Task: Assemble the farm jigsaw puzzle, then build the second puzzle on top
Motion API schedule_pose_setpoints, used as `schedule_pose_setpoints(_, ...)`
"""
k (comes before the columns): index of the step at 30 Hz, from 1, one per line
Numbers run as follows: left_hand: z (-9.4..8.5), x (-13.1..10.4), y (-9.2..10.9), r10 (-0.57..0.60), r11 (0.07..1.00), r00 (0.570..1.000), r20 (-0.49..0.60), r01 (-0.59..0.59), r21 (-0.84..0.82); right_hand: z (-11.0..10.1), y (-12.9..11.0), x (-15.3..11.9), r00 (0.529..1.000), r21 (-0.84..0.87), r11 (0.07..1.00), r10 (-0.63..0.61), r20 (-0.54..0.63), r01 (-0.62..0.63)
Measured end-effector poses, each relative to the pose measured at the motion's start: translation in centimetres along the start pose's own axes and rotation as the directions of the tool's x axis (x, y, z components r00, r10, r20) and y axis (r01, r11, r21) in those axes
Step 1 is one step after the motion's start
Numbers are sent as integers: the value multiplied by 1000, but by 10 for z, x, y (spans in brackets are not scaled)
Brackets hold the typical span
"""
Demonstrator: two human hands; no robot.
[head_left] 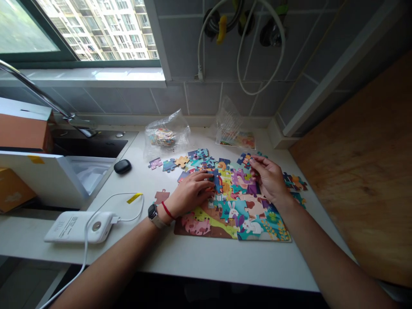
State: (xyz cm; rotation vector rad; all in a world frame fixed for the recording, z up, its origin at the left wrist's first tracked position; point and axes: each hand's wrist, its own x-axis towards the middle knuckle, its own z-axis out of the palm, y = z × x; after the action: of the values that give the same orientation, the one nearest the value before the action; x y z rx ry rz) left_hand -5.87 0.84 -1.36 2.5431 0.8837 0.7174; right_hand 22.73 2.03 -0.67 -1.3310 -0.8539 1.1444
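Left hand: my left hand [195, 189] lies palm down on the left part of the jigsaw puzzle; its fingers are extended, slightly bent, and grip nothing that shows.
Right hand: my right hand [268, 176] is at the puzzle's upper right, fingers curled, the tips beside a dark blue and orange puzzle piece [245, 159]; I cannot tell whether they grip it.
Jigsaw puzzle: the partly joined jigsaw puzzle [233, 210] lies flat on the white countertop [206, 262], between and under my hands; a rabbit and a pig show in the joined area.
Loose pieces: an orange piece [182, 162] and a lilac piece [156, 163] lie beyond my left hand; a reddish-brown piece [161, 196] lies near my left wrist.
Left bag: the clear plastic bag [180, 124] contains a heap of small multicolored pieces [162, 137].
Right bag: a second clear bag [228, 116] stands partly upright near the wall; a printed picture sheet [243, 140] shows at its base, whether inside or beneath I cannot tell.
Sink: the sink basin [103, 148] is partly covered by a white open box [41, 171]; whitish material inside the box is too unclear to identify.
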Motion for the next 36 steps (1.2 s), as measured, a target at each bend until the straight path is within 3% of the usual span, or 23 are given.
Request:
schedule_pose_setpoints(7, 0, 0, -3, 3, 1000, 1000, -4, -3, -6, 2, -2, -3, 999, -15, 1000, 27, 44, -26)
schedule_pose_setpoints(12, -3, 2, -1, 12, 997, 999, -41, -15, -71, 9, 0, -15, 956, -245, 970, 69, 284, 2)
schedule_pose_setpoints(14, -3, 2, -1, 3, 996, 998, -62, -9, -87, 12, 2, -20, 941, -366, 925, 30, 337, 102)
schedule_pose_setpoints(18, 0, 0, -3, 7, 999, 998, -57, -10, -50, 12, 0, -22, 899, -571, 702, -257, 354, 425)
schedule_pose_setpoints(21, 3, -3, -4, 13, 1000, 1000, -8, -13, 8, 7, -3, -19, 852, -626, 579, -344, 394, 523)
schedule_pose_setpoints(28, 7, -6, 3, 61, 998, 988, 139, -64, 18, -4, 6, -11, 803, -702, 401, -194, 563, 589)
schedule_pose_setpoints(32, 8, -6, 4, 33, 999, 989, 144, -35, 9, -7, 7, -9, 783, -693, 405, -101, 614, 596)
schedule_pose_setpoints(36, 8, -6, 4, 8, 1000, 987, 163, -12, 20, -9, 0, -8, 770, -677, 419, -93, 631, 606)
